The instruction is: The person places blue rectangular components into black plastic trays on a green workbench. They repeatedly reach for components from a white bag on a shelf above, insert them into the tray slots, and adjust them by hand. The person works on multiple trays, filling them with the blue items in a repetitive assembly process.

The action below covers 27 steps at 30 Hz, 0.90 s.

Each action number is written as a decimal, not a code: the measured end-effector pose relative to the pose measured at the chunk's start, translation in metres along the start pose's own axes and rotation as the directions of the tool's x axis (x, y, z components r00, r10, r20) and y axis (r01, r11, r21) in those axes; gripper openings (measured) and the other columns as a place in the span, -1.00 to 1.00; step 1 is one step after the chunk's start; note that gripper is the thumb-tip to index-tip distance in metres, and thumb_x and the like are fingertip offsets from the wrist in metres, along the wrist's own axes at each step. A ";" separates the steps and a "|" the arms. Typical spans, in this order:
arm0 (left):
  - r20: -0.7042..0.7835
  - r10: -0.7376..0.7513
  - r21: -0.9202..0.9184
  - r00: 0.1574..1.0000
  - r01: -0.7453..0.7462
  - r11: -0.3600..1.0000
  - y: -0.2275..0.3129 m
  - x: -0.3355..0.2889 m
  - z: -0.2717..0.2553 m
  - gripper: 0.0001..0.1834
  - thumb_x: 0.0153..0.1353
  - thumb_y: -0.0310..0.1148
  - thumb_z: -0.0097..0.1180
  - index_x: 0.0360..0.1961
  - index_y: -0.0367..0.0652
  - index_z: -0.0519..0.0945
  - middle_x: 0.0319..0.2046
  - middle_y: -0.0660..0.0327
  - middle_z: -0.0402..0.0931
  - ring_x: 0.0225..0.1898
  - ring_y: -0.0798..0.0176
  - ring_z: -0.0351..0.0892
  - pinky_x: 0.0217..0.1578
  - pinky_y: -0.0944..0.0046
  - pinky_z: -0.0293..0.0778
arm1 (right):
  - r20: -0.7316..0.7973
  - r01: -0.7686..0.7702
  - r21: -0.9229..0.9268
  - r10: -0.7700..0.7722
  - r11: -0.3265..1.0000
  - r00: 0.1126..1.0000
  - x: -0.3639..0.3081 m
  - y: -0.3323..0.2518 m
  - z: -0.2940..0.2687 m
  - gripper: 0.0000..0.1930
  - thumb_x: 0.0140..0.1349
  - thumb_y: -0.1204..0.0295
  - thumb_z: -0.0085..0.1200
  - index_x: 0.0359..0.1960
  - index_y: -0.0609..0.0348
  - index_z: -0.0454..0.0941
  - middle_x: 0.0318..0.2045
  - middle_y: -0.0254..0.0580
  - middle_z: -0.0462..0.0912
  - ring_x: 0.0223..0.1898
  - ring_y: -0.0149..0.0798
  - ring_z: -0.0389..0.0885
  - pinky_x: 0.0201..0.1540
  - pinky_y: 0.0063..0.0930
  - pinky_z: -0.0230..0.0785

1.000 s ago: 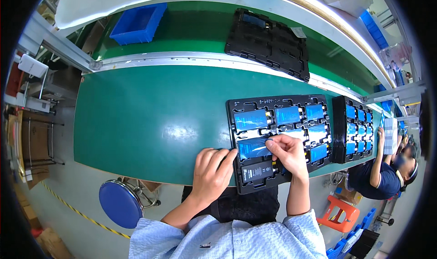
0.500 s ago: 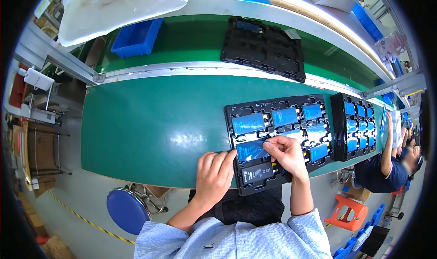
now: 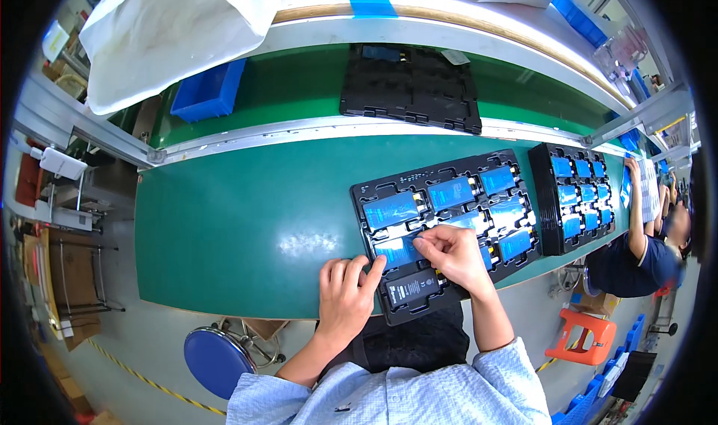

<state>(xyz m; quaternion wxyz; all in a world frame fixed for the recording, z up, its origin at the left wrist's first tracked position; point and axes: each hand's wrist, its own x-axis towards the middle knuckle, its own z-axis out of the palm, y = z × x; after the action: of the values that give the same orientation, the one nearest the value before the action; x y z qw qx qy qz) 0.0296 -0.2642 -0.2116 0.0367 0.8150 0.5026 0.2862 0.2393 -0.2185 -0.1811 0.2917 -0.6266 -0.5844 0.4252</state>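
Left hand's (image 3: 345, 294) digits have parted, unclenched, at the battery tray's (image 3: 407, 180) left edge; right hand (image 3: 455, 257) apparently pinches blue film (image 3: 396, 252), needing steadiness.

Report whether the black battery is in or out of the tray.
In: the black battery lies in the near-left pocket of the tray, molded edges around it.

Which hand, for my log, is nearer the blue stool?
Left. The left hand is right of the stool, at the tray; the right hand is farther right, over the tray.
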 end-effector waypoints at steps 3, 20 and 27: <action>0.006 -0.009 -0.004 1.000 0.009 1.000 0.002 0.000 0.002 -0.55 -0.01 -0.62 0.10 -0.04 -0.04 0.60 -0.25 0.18 0.40 -0.24 0.08 0.40 -0.08 -0.01 0.33 | -0.050 0.148 -0.193 -0.160 0.970 0.986 -0.003 0.001 0.004 -0.80 0.07 0.45 0.32 -0.32 0.30 0.63 -0.57 -0.28 0.57 -0.61 -0.47 0.51 -0.59 -0.54 0.33; 0.079 -0.150 -0.083 0.986 0.156 0.984 0.018 0.004 -0.010 -0.51 0.23 -0.32 0.06 0.18 -0.22 0.40 -0.03 0.01 0.40 -0.03 -0.05 0.36 0.07 0.00 0.23 | -0.670 -0.288 -0.624 -0.308 0.727 0.675 -0.036 0.088 -0.109 -0.75 0.29 0.27 0.07 -0.44 0.19 0.46 -0.43 -0.05 0.48 -0.46 0.07 0.56 -0.44 -0.09 0.37; 0.094 -0.009 0.010 0.996 0.009 1.000 0.002 0.035 -0.020 -0.61 0.20 -0.32 0.11 0.04 -0.21 0.50 0.04 0.05 0.37 0.06 -0.03 0.32 0.16 -0.07 0.17 | -0.534 0.183 -0.495 -0.463 0.850 0.707 0.021 0.002 -0.139 -0.75 0.21 0.28 0.16 -0.50 0.21 0.56 -0.52 -0.05 0.53 -0.45 0.04 0.58 -0.39 -0.14 0.40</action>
<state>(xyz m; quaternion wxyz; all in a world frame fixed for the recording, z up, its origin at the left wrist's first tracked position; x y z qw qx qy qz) 0.0332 -0.2400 -0.1792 0.0578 0.8254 0.5053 0.2452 0.3602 -0.1802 -0.1215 0.4065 -0.6634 -0.6282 -0.0025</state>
